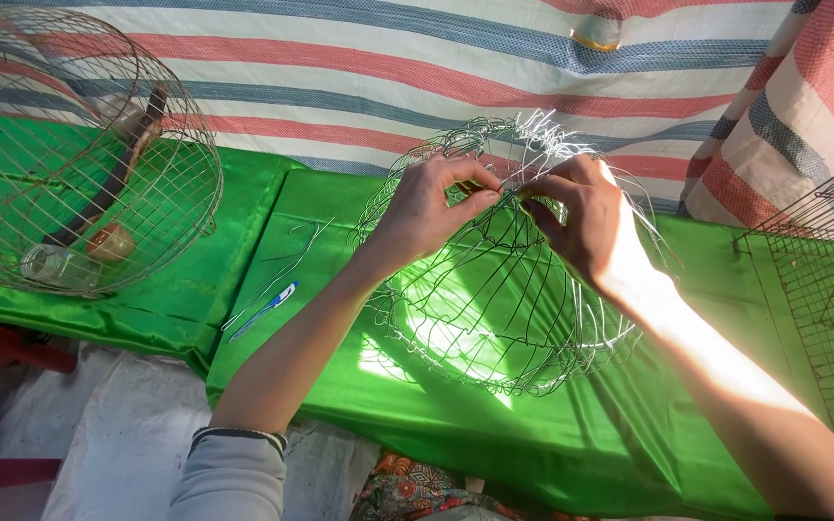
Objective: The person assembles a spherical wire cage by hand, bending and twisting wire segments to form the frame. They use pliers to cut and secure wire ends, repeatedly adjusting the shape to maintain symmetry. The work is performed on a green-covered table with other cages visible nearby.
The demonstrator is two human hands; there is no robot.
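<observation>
A round basket-shaped frame of thin silver wire (494,318) stands on a bright green cloth (320,386) in front of me. My left hand (427,207) pinches a wire at the frame's upper rim, thumb and fingers closed on it. Just to the right, my right hand (586,217) grips the same rim, fingertips almost touching those of the left. Loose wire ends bristle along the rim behind the hands.
A finished domed wire cage (79,145) with a wooden perch and small jars inside sits at the left. Loose wire pieces and a blue pen (267,307) lie on the cloth. Flat wire mesh panels (827,289) lean at the right. A striped tarp (388,68) lies behind.
</observation>
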